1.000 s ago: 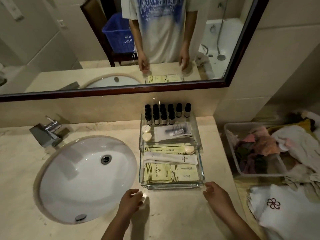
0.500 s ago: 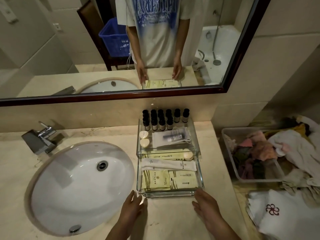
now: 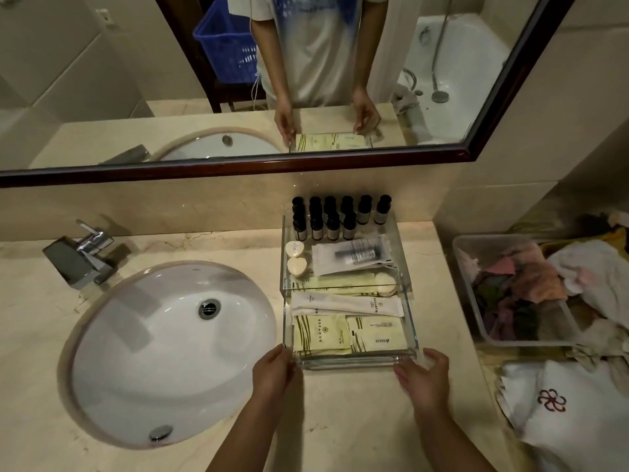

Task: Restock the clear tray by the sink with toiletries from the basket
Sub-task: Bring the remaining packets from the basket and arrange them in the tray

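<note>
Both hands on the clear tray (image 3: pixel 354 363) now. It sits on the counter (image 3: pixel 340 424) just right of the sink (image 3: pixel 163 352), long axis running from the front edge straight to the back wall, short end facing me. My left hand (image 3: pixel 272 373) curls its fingers against the near-left corner; my right hand (image 3: pixel 425 379) wraps the near-right corner, thumb along the front wall.

Inside, from the wall end: rows of small dark-capped bottles (image 3: pixel 340 216), upright. Next, two heart-shaped soaps (image 3: pixel 296 258) on the left and a clear packet (image 3: pixel 354 255) with something dark in it on the right. Then a white sachet (image 3: pixel 343 304) lying crosswise, and pale yellow packets (image 3: pixel 321 335) flat at my end.

By the counter's right edge, a clear bin (image 3: pixel 476 301) holds coloured cloths. The blue basket (image 3: pixel 228 46) shows in the mirror.
</note>
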Demonstrator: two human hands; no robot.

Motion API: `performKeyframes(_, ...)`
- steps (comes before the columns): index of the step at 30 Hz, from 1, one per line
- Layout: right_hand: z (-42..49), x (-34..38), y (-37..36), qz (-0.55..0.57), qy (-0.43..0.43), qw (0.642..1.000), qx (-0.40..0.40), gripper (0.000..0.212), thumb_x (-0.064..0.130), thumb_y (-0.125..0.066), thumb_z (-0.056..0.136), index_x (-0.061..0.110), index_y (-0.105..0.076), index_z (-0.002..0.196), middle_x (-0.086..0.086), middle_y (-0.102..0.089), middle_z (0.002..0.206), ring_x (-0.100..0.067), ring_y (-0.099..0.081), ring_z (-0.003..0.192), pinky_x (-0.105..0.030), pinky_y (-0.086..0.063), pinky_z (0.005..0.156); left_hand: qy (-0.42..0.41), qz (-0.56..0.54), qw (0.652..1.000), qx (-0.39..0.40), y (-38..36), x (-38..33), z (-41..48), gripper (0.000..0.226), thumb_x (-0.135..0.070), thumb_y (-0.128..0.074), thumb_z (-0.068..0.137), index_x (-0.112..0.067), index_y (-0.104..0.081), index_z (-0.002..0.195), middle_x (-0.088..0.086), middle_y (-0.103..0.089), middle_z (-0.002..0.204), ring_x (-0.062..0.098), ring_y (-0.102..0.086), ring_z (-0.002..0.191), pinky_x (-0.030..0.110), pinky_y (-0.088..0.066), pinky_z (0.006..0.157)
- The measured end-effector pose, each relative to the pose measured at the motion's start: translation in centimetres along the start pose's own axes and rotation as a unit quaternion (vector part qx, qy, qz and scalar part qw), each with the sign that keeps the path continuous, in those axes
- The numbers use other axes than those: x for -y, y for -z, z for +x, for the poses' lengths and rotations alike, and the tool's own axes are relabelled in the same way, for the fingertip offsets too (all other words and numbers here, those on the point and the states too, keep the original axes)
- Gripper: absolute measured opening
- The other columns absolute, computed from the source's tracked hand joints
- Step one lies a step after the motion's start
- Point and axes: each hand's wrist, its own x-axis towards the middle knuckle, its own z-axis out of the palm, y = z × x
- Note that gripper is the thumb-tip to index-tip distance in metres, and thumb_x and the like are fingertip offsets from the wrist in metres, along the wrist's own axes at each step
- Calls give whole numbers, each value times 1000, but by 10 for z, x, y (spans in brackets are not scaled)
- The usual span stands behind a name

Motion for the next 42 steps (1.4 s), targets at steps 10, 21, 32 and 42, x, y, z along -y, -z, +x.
performKeyframes(10,31,35,-13,25,-25,997,73,39,5,-50,95,3,-45,134,-25,-61,116,-32,-63,94,-36,-50,88,10,5,1000,-20,-12,-35,33,18,-3,-56,83,-6,-64,67,12,-60,70,21,-51,69,32,-44,71)
performKeyframes(21,51,70,-29,38,-38,995,82,33,6,-43,97,1,-49,128,-27,-60,117,-32,-61,97,-39,-48,92,70,-167,983,-6,-27,-54,47,16,-9,-48,93,-1,-58,83,14,-58,77,21,-56,68,30,-51,72)
performKeyframes(32,58,92,-42,47,-56,993,98,35,16,-36,101,2,-43,132,-26,-60,112,-35,-60,105,-43,-47,97,64,-217,974,-21,-37,-73,62,11,-15,-52,94,-5,-56,90,12,-59,82,18,-57,69,22,-54,54)
performKeyframes(42,70,107,-53,50,-67,989,121,39,21,-37,101,1,-40,135,-20,-62,97,-31,-61,96,-41,-48,93,66,-192,974,-98,-52,-91,73,20,-11,-60,90,-4,-55,73,12,-58,70,18,-56,53,20,-52,45)
